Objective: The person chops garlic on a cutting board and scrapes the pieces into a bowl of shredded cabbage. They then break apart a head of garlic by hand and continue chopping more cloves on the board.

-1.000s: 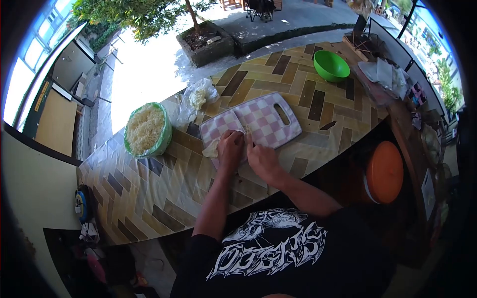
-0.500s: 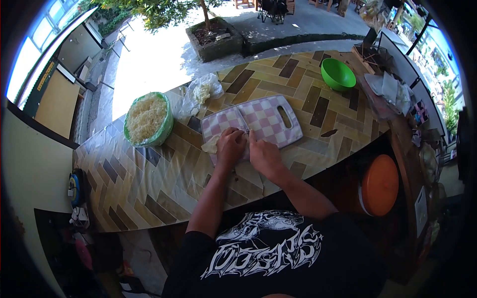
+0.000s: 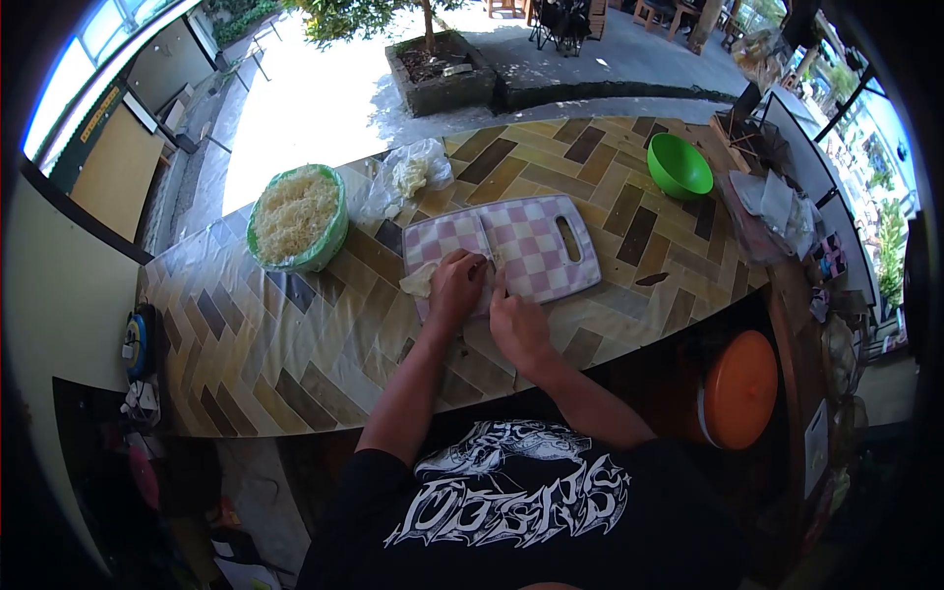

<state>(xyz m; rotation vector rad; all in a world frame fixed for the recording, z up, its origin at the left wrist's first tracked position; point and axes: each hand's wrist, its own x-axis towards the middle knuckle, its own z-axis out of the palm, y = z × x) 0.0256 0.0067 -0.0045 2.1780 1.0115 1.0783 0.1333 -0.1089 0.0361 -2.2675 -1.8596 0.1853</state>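
Observation:
A pink and white checkered cutting board (image 3: 536, 241) lies on the patterned table. My left hand (image 3: 459, 287) rests on the board's near left part, fingers curled over a pale piece of food (image 3: 420, 280) that sticks out to its left. Just right of it, my right hand (image 3: 518, 320) is closed round the handle of a knife (image 3: 485, 238), whose thin blade points away from me across the board. Small pale bits lie by the blade. What is under my left fingertips is hidden.
A green-lined bowl of pale shreds (image 3: 298, 221) stands at the left. Behind the board lies a clear plastic bag with pale pieces (image 3: 410, 177). A green bowl (image 3: 678, 167) is at the back right, near plastic bags (image 3: 777, 206). An orange lid (image 3: 740, 389) is below the table edge.
The view has shifted slightly. My right hand has moved a little toward me relative to the board, while my left hand stays in nearly the same place.

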